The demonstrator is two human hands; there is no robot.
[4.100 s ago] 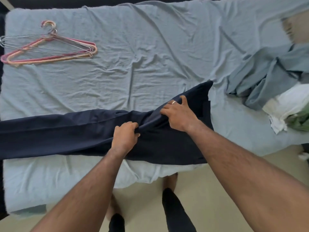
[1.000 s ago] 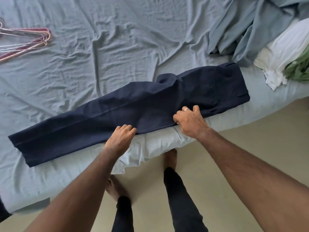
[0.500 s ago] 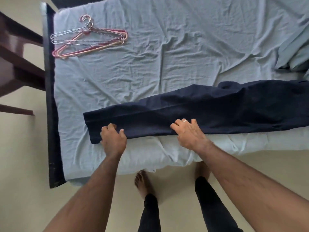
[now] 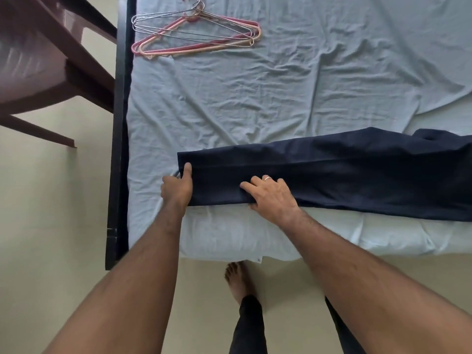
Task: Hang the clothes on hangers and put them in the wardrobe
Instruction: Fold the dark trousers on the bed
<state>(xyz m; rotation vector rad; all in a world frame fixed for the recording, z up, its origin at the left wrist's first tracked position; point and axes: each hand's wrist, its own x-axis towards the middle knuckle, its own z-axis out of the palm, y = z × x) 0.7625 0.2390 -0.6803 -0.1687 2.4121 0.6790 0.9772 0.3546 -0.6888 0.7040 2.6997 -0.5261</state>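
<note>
One bed [image 4: 281, 103] fills most of my view, its pale blue sheet rumpled. One pair of navy trousers [image 4: 332, 175] lies folded lengthwise along the near edge, running off to the right. At the far left corner sits a small heap of hangers [image 4: 194, 37] (several wire and pink ones; I cannot count them exactly). My left hand [image 4: 177, 187] pinches the trouser hem, thumb on top. My right hand [image 4: 270, 198] grips the near edge, fingers spread over the cloth.
</note>
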